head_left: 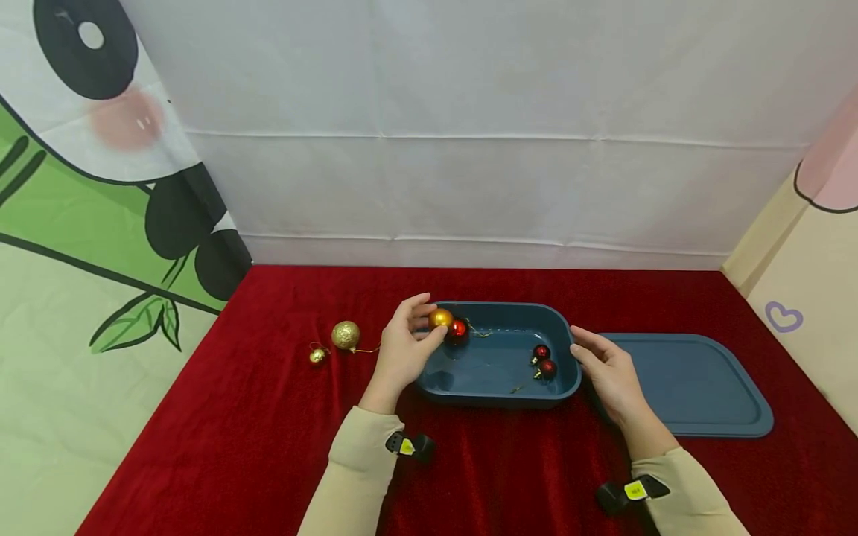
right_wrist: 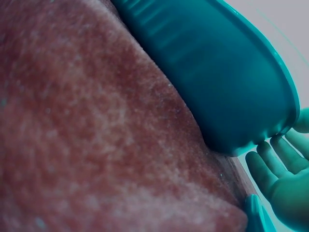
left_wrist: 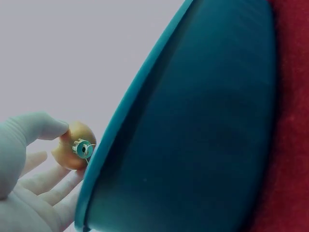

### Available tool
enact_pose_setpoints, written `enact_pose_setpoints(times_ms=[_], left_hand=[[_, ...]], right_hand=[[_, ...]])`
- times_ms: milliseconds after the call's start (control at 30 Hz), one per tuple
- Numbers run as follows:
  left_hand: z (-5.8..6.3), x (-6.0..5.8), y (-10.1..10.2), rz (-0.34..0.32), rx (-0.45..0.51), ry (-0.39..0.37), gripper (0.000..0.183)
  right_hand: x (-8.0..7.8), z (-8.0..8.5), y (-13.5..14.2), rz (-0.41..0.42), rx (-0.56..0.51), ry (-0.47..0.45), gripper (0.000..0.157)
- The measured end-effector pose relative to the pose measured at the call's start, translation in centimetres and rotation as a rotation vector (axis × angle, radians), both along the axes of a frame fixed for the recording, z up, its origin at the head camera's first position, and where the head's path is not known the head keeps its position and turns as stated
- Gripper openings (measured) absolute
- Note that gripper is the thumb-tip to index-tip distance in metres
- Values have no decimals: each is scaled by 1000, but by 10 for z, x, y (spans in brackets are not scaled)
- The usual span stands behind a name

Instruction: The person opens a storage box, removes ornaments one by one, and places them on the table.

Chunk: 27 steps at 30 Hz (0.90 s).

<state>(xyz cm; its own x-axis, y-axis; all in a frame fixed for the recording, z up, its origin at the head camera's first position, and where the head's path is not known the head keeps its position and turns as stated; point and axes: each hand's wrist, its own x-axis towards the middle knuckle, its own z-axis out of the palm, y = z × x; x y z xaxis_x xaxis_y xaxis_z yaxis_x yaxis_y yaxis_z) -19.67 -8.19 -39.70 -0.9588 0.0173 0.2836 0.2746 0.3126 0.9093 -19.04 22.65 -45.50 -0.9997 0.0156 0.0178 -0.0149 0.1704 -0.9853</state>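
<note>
The left hand (head_left: 404,348) pinches a gold bauble (head_left: 440,318) at the left end of the blue container (head_left: 496,399), its long axis running sideways toward the right hand (head_left: 613,372), fingers loosely extended.

Gold bauble (head_left: 440,318), slate-blue box (head_left: 492,380), slate-blue lid (head_left: 690,383), deep-red cloth (head_left: 255,424)

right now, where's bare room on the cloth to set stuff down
Free: the cloth's front left, between its left edge and the left sleeve; also in front of the box, between the sleeves. Crowded: the box's right end, with the right hand and lid beside it, and left end, where the left hand holds a gold ball.
</note>
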Motion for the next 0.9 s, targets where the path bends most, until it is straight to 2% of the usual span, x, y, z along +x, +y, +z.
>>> enact_pose_setpoints(times_ms=[233, 500, 900], left_hand=[[4, -3, -6, 46, 14, -41, 59], [4, -3, -17, 88, 60, -4, 58], [10, -3, -31, 146, 112, 8, 56]], right_hand=[[0, 0, 0, -1, 0, 3, 53], [1, 0, 0, -1, 22, -6, 53], [1, 1, 1, -2, 36, -15, 53]])
